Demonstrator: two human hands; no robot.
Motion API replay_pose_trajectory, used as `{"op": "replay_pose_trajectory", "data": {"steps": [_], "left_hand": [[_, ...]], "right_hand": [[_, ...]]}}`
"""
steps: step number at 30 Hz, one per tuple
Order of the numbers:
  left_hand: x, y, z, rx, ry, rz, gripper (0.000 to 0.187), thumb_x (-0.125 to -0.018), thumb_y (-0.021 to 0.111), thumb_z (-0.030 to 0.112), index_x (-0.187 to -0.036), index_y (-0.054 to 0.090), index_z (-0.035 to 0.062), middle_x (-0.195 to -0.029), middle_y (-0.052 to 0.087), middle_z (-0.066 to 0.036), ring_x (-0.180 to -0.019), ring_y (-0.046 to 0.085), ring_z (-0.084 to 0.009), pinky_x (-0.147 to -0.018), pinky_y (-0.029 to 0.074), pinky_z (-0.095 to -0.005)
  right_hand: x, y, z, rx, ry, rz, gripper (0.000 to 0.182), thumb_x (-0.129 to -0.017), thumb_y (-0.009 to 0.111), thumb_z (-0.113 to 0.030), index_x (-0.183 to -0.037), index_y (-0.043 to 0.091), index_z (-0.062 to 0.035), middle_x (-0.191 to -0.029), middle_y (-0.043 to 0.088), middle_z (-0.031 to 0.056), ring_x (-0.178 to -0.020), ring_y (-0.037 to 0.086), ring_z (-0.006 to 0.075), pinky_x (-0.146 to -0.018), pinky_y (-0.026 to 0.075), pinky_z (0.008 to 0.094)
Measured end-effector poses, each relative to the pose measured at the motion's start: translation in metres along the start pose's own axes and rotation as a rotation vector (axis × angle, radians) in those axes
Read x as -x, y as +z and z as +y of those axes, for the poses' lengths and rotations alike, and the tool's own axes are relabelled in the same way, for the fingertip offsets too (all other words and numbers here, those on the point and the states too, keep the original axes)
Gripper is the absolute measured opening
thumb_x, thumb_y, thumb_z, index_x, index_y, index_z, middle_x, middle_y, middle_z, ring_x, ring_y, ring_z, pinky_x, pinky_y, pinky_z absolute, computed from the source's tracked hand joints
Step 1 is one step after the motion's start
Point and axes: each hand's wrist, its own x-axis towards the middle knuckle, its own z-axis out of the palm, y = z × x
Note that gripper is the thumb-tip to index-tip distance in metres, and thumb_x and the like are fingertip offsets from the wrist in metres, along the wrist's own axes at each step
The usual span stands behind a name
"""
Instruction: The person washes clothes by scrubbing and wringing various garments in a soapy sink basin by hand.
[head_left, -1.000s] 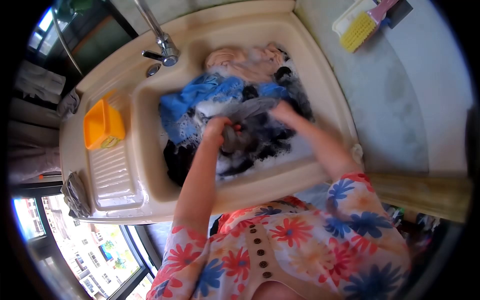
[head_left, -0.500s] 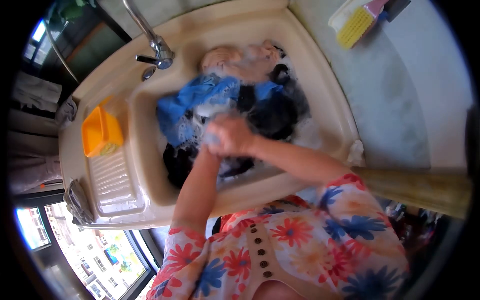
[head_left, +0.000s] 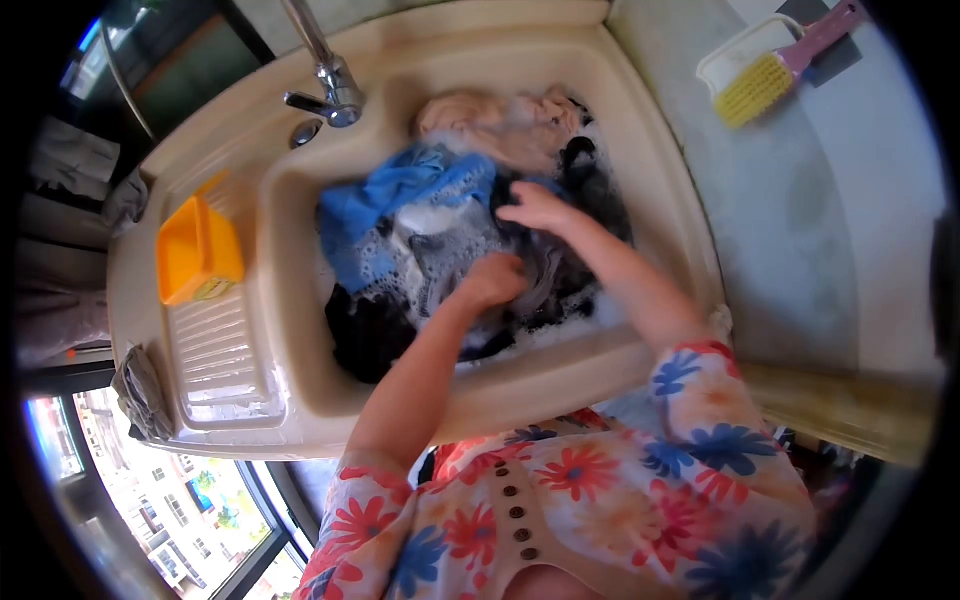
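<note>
My left hand (head_left: 494,279) is closed in a fist on a wet grey cloth (head_left: 455,250) in the sudsy water of the sink basin. Just above and to the right, my right hand (head_left: 537,207) is over dark cloth, fingers apart, with nothing visible in them. A blue garment (head_left: 375,200) lies left of the hands, foam along its edge. Beige cloth (head_left: 500,125) is bunched at the back of the basin. Black cloth (head_left: 365,335) fills the front left corner, partly under water.
The beige sink (head_left: 680,210) has a chrome faucet (head_left: 335,90) behind it. On the ribbed drainboard (head_left: 215,355) stands an orange container (head_left: 200,255). A grey rag (head_left: 145,390) hangs at the left edge. A yellow-bristled brush (head_left: 755,90) rests on the right ledge.
The hands, close together over the basin before, have come apart. My right hand has moved up and right, my left hand lower and right, and the grey cloth is now spread in the water.
</note>
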Motion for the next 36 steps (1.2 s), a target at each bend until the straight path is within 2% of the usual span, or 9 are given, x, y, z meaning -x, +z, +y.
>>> {"op": "replay_pose_trajectory", "data": {"steps": [4, 9, 14, 19, 25, 26, 29, 33, 36], "left_hand": [[0.000, 0.005, 0.006, -0.077, 0.013, -0.061, 0.037, -0.069, 0.053, 0.020, -0.103, 0.060, 0.0054, -0.100, 0.059, -0.020, -0.097, 0.054, -0.0321, -0.085, 0.041, -0.0359], [-0.008, 0.005, 0.005, -0.104, 0.039, 0.005, 0.040, -0.074, 0.052, 0.029, -0.108, 0.057, 0.0088, -0.105, 0.057, -0.019, -0.101, 0.053, -0.0317, -0.087, 0.040, -0.0366], [-0.006, -0.006, -0.003, -0.027, -0.065, -0.016, 0.044, -0.066, 0.054, 0.025, -0.107, 0.058, 0.0086, -0.104, 0.058, -0.018, -0.099, 0.054, -0.0306, -0.086, 0.042, -0.0354], [-0.007, -0.006, -0.006, -0.029, -0.054, -0.028, 0.045, -0.064, 0.054, 0.024, -0.106, 0.059, 0.0078, -0.103, 0.058, -0.018, -0.099, 0.054, -0.0307, -0.087, 0.041, -0.0350], [-0.003, -0.012, -0.009, -0.017, 0.008, -0.011, 0.044, -0.064, 0.055, 0.019, -0.105, 0.059, 0.0038, -0.099, 0.059, -0.021, -0.096, 0.055, -0.0315, -0.085, 0.042, -0.0337], [-0.001, -0.015, -0.009, -0.012, 0.013, -0.017, 0.044, -0.064, 0.054, 0.019, -0.105, 0.059, 0.0036, -0.100, 0.059, -0.021, -0.096, 0.055, -0.0316, -0.085, 0.042, -0.0337], [0.003, -0.024, -0.009, -0.022, 0.010, -0.062, 0.044, -0.065, 0.054, 0.019, -0.105, 0.059, 0.0035, -0.102, 0.058, -0.021, -0.097, 0.055, -0.0314, -0.086, 0.041, -0.0336], [0.000, -0.023, -0.011, -0.083, 0.025, -0.136, 0.042, -0.066, 0.054, 0.025, -0.104, 0.060, 0.0095, -0.105, 0.058, -0.016, -0.101, 0.053, -0.0304, -0.088, 0.040, -0.0359], [0.001, -0.019, 0.000, -0.211, 0.043, -0.161, 0.040, -0.066, 0.054, 0.025, -0.102, 0.061, 0.0108, -0.104, 0.059, -0.015, -0.099, 0.054, -0.0300, -0.086, 0.041, -0.0364]], "right_hand": [[-0.044, 0.035, -0.073, -0.012, -0.048, -0.011, 0.035, -0.067, 0.054, -0.019, -0.092, 0.059, 0.0056, -0.096, 0.056, 0.0279, -0.092, 0.055, 0.0378, -0.080, 0.044, 0.0398], [-0.073, 0.048, -0.089, 0.025, -0.130, -0.033, 0.034, -0.071, 0.054, -0.022, -0.093, 0.058, 0.0034, -0.091, 0.058, 0.0249, -0.089, 0.056, 0.0372, -0.079, 0.044, 0.0406], [-0.046, 0.003, -0.026, -0.201, -0.265, 0.053, 0.026, -0.077, 0.058, -0.021, -0.097, 0.060, -0.0040, -0.090, 0.062, 0.0150, -0.082, 0.061, 0.0218, -0.071, 0.046, 0.0298], [0.060, -0.033, 0.044, 0.557, 0.090, 0.222, 0.025, -0.081, 0.045, -0.022, -0.098, 0.060, -0.0113, -0.098, 0.060, 0.0110, -0.106, 0.048, 0.0281, -0.081, 0.036, 0.0580], [0.079, -0.005, 0.060, 0.535, 0.313, -0.404, 0.027, -0.083, 0.039, -0.014, -0.101, 0.058, -0.0052, -0.103, 0.058, 0.0187, -0.100, 0.054, 0.0317, -0.083, 0.042, 0.0462], [0.087, -0.006, 0.055, 0.419, 0.394, -0.279, 0.030, -0.081, 0.048, -0.026, -0.096, 0.059, -0.0024, -0.098, 0.059, 0.0210, -0.091, 0.057, 0.0324, -0.081, 0.044, 0.0392], [0.082, -0.043, 0.038, 0.454, 0.109, -0.580, 0.030, -0.077, 0.053, -0.026, -0.097, 0.060, -0.0043, -0.097, 0.060, 0.0192, -0.089, 0.058, 0.0314, -0.078, 0.045, 0.0378], [0.042, -0.059, -0.002, 0.120, -0.124, -0.045, 0.037, -0.071, 0.054, -0.023, -0.104, 0.057, -0.0044, -0.094, 0.060, 0.0171, -0.085, 0.058, 0.0334, -0.075, 0.047, 0.0390], [0.008, -0.001, -0.022, 0.178, -0.104, -0.082, 0.034, -0.069, 0.055, -0.021, -0.096, 0.059, 0.0004, -0.089, 0.060, 0.0210, -0.084, 0.058, 0.0356, -0.075, 0.047, 0.0396]]}}
